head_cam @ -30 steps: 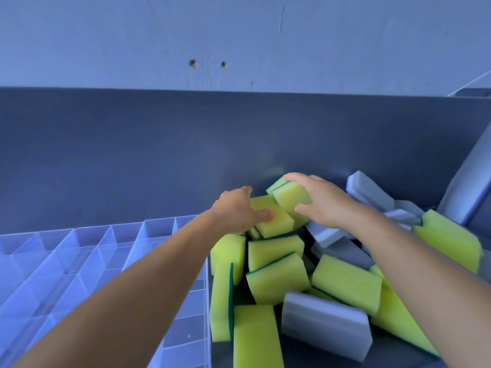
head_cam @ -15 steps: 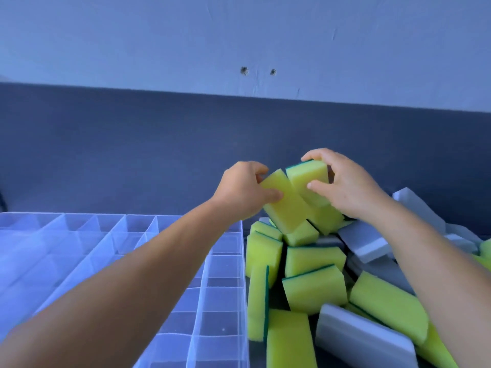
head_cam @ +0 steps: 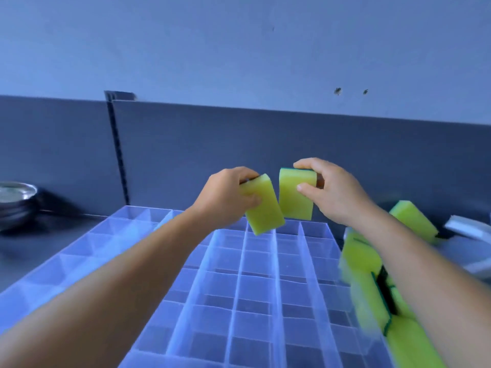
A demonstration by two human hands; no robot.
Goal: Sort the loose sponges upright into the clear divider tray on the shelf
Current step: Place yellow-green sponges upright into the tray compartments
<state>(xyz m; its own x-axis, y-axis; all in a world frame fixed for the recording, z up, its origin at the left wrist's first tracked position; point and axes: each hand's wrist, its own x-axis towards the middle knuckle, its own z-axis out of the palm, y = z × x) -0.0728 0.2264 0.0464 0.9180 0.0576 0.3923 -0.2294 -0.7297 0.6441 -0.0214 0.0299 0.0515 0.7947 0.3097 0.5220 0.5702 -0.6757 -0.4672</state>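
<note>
Left hand (head_cam: 228, 197): fingers and thumb clamped round a yellow rectangular foam sponge (head_cam: 263, 208), held tilted in the air above the far rows of the clear plastic divider tray (head_cam: 255, 288). Right hand (head_cam: 334, 192): pinching a second yellow sponge with a green scouring edge (head_cam: 296, 197), near upright, just beside the first. Loose pile of yellow-green sponges (head_cam: 372, 282) lies right of the tray, with grey sponges (head_cam: 467, 229) beyond; stacked metal bowls (head_cam: 16, 200) at far left, blurred.
</note>
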